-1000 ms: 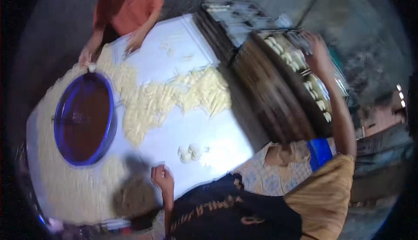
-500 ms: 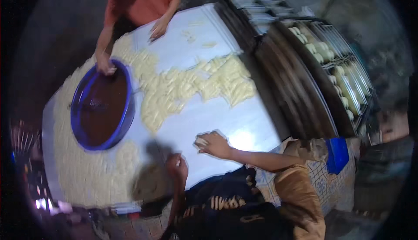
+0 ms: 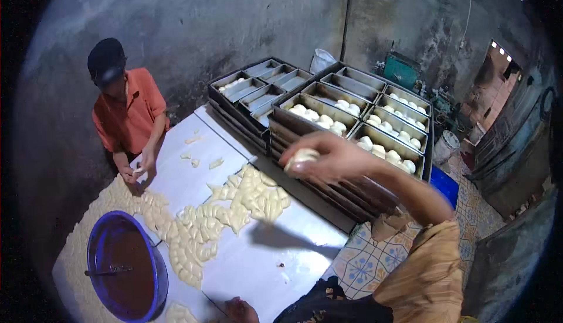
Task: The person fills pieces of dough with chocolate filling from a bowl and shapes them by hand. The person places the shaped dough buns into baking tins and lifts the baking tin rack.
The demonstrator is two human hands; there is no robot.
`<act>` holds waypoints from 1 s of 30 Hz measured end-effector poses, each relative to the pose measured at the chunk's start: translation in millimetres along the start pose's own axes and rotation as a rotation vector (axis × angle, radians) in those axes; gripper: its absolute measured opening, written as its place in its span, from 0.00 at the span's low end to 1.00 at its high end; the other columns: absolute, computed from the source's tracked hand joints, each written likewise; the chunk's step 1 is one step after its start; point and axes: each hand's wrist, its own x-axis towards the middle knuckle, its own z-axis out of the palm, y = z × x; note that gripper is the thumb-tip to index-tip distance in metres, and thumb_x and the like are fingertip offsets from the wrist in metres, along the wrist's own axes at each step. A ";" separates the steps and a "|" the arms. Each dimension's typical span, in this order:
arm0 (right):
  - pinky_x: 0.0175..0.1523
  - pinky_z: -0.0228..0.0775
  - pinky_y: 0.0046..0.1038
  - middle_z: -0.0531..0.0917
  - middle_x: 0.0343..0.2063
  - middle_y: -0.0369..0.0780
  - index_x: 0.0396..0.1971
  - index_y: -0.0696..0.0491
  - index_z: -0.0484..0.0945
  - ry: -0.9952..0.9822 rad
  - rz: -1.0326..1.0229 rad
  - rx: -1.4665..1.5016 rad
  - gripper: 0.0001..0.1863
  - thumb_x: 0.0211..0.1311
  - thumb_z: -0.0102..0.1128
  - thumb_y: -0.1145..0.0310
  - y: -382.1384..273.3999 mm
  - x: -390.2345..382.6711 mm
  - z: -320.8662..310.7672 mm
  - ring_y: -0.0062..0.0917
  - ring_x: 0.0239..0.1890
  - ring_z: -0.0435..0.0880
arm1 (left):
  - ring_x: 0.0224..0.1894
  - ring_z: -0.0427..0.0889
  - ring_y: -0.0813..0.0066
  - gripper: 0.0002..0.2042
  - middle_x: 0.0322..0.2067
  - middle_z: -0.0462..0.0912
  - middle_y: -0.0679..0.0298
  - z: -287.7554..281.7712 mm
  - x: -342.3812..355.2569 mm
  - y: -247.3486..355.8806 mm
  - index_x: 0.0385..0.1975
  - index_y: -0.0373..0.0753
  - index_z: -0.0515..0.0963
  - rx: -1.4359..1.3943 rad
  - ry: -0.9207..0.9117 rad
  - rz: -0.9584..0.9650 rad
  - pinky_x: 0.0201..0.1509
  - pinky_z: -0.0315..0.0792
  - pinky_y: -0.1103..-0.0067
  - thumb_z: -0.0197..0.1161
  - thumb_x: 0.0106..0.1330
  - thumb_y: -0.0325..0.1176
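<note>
The right hand [image 3: 327, 157] is closed around a pale lump of dough [image 3: 303, 160], which shows at the fingertip end of the grip. The lump is blurred and partly covered by the fingers, so its long axis cannot be told. The grip hangs raised in front of the stack of baking tins [image 3: 346, 197] that runs along the table's [image 3: 281, 276] right edge, and a shadow falls on the bare table near its right corner

Seen from the lump, the tins lie beyond it and to the right; the nearest row of dough balls [image 3: 325, 122] sits just past the knuckles in this view, though the height between them is hard to judge. The forearm comes in from the lower right, so the fingers point left, across the tins' near side and toward the table's middle, where loose dough pieces [image 3: 258, 197] are spread

The right hand is clearly the nearer one to the tins. The left hand [image 3: 241, 311] is low by the table's near edge, well apart from lump and stack; its fingers look curled, but whether it grips anything cannot be told
</note>
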 end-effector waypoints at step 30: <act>0.49 0.72 0.39 0.82 0.38 0.51 0.48 0.55 0.78 -0.789 -0.237 -0.766 0.20 0.52 0.56 0.72 90.0 175.6 286.2 0.46 0.41 0.80 | 0.23 0.73 0.61 0.06 0.22 0.72 0.59 1.3 1.0 -46.9 0.26 0.37 0.76 -0.292 0.129 -0.172 0.27 0.67 0.69 0.58 0.50 0.19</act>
